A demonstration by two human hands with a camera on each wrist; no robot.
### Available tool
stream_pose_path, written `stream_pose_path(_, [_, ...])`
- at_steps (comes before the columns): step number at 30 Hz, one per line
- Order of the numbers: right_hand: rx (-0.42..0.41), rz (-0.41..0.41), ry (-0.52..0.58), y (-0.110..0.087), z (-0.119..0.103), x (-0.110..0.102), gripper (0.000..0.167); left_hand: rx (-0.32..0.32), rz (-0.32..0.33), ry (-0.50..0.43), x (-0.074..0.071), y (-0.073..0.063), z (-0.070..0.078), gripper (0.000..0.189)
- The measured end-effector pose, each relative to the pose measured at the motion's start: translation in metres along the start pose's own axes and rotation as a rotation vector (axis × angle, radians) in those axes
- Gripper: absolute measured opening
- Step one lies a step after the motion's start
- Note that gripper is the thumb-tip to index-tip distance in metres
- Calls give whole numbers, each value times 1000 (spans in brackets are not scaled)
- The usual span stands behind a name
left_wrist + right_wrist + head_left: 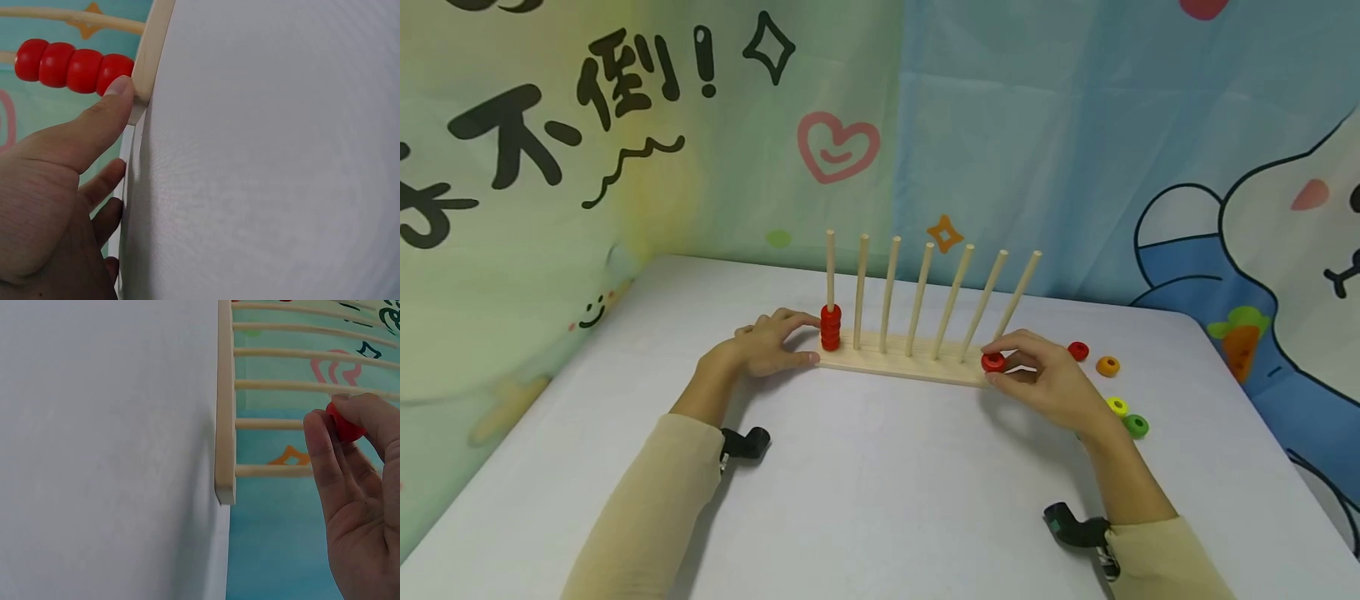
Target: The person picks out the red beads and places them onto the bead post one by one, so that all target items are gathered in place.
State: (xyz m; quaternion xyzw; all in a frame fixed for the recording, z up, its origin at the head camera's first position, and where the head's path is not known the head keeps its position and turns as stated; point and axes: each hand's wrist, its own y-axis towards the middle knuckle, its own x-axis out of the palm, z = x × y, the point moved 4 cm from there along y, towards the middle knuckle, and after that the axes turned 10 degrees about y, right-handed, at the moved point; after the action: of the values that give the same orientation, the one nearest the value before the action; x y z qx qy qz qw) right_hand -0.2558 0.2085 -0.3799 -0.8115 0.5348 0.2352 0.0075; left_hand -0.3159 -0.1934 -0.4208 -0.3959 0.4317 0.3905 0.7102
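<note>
1. Presently, the right hand [1052,387] pinches one red bead [993,363] between thumb and fingers – the fingers are only so far apart as the bead needs.
2. This held bead is at the fingertips, on the left side of the hand, right of centre in the head view. It appears before the right end of the wooden rack [895,367]; if it touches there, I cannot tell.
3. The stack of four red beads [831,330] is around the leftmost peg [831,267]. From the grip it lies leftward and a little higher in the frame – nearly the whole rack between.
4. The rack's long axis runs left to right, sinking slightly rightward; the bead's hole seems to face up, roughly along the pegs.
5. Nearer to the stack is the left hand [771,346]: fingers fairly straight, thumb at the rack's corner, no bead held.
6. At the right of the frame lie loose red [1078,351], orange [1107,367], yellow [1117,407] and green [1137,427] beads.
</note>
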Motion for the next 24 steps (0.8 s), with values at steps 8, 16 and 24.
stream_pose_path(8, [-16,-31,10,8,-1,17,33,-1,-5,-4,-2,-1,-1,69])
stream_pose_path(16, [-29,-41,39,15,-4,29,33,6,3,-8,-4,-1,-1,68])
stream_pose_path(24, [-37,-62,65,17,-5,35,32,8,4,6,-1,0,0,69])
